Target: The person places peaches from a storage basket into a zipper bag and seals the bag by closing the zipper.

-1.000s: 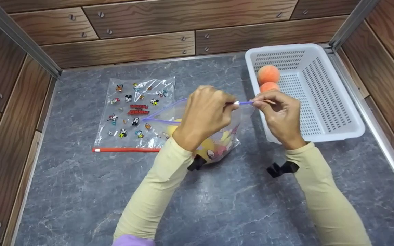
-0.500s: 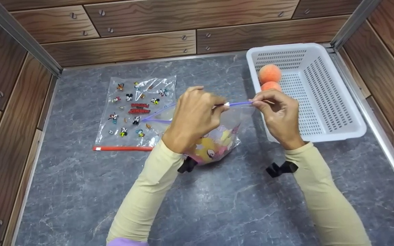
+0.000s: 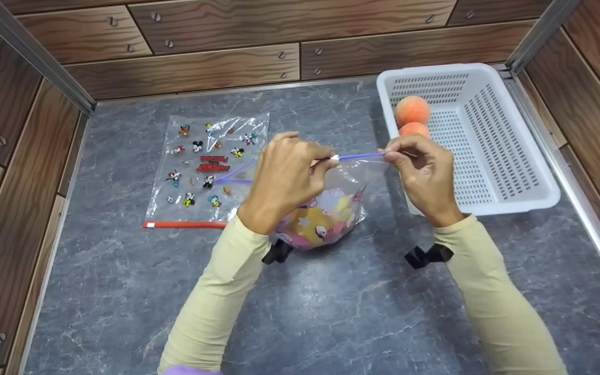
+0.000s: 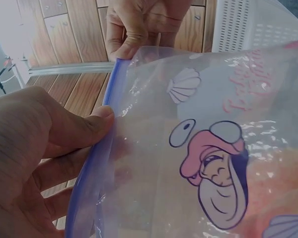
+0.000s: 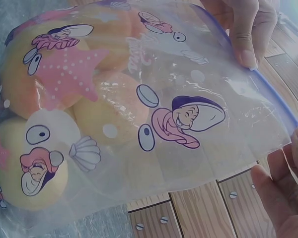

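A clear slider zip bag (image 3: pixel 326 219) with a purple zip stands on the table in front of me, printed with cartoon figures and shells. Through its wall in the right wrist view I see several peaches (image 5: pixel 111 106). My left hand (image 3: pixel 289 174) pinches the zip at the white slider (image 3: pixel 335 157). At the zip's right end, my right hand (image 3: pixel 427 177) holds the bag's corner between thumb and fingers. Between the hands the purple zip runs straight and closed; left of my left hand its two edges spread apart. That hand hides part of the bag in the head view.
A white plastic basket (image 3: pixel 526 192) at the right holds two peaches (image 3: pixel 413 111) by its left wall. Flat on the table (image 3: pixel 123 291) at the left lies another clear zip bag (image 3: pixel 180 166) with a red zip (image 3: pixel 185 224). Wood-patterned walls close in the back and sides.
My left hand has moved left along the purple zip with the white slider, and the closed stretch between the hands has grown longer. My right hand stays at the corner.
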`<state>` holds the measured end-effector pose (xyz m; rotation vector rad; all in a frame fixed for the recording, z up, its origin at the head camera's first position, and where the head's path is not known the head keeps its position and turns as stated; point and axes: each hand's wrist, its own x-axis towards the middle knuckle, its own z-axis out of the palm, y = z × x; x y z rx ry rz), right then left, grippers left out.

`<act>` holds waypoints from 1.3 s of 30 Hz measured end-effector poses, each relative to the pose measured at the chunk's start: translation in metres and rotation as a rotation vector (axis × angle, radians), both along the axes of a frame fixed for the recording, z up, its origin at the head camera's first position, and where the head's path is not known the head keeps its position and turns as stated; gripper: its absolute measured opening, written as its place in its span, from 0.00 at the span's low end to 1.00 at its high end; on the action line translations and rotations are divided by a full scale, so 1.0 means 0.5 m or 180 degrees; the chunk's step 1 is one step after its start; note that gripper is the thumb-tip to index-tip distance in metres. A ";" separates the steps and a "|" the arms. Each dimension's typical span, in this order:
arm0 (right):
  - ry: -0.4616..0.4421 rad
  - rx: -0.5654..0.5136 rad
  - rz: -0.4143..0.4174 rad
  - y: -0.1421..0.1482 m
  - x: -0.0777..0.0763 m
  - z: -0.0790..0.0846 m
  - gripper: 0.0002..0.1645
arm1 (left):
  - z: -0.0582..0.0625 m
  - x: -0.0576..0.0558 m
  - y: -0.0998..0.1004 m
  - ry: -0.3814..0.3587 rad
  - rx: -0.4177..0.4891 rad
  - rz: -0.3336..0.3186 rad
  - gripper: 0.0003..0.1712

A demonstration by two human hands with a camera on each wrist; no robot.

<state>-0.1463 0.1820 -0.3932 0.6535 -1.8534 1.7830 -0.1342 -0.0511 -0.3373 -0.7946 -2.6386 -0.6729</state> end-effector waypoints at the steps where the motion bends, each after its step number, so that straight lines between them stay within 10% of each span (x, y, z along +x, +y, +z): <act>1: 0.0000 -0.0006 0.0007 0.000 0.000 0.000 0.03 | -0.001 0.000 -0.002 0.0007 0.0016 0.0001 0.06; 39: -0.0042 -0.0228 -0.0111 0.029 -0.002 -0.014 0.03 | -0.036 0.020 -0.164 -0.0021 0.0526 0.0247 0.05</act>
